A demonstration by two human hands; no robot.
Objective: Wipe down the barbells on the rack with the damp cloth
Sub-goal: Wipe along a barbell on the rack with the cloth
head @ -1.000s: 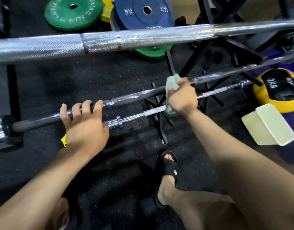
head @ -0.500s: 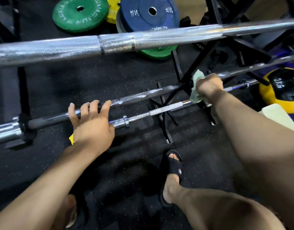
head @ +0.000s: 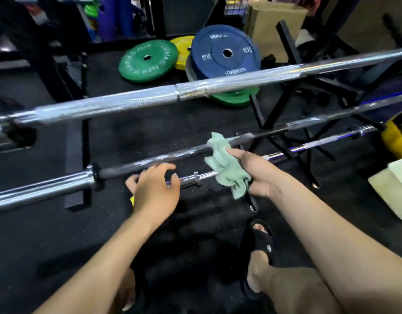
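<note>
My right hand [head: 261, 175] grips the pale green damp cloth [head: 227, 165], fingers curled round a bunched fold of it. The upper part of the cloth lies draped over the dark-shafted middle barbell [head: 172, 156]; the lower part hangs down in front of the thin chrome barbell [head: 320, 145] just below. I cannot tell whether the cloth touches that thin bar.

My left hand [head: 155, 189] hovers at the thin chrome barbell, near its collar, fingers spread and loosely bent, thumb apart from them. It holds nothing. The picture is blurred here, so I cannot tell whether the fingertips rest on either bar.

The thick chrome barbell [head: 132, 103] runs across the view above both hands, on the upper level of the rack [head: 75, 155]. Its knurled section shows clearly. All three bars slope upward toward the right.

On the black rubber floor [head: 138, 137] behind the bars: a green plate [head: 148, 61] lying flat, a yellow plate [head: 182, 49] partly covered, and a blue plate [head: 226, 55] stacked on further plates. A black plate tree [head: 288, 103] stands to the right behind the bars. A pale bin [head: 392, 189] sits at the right edge on the floor, with a yellow ball [head: 395, 141] beyond it. My right foot, in a black sandal [head: 260, 241], stands below the cloth.
</note>
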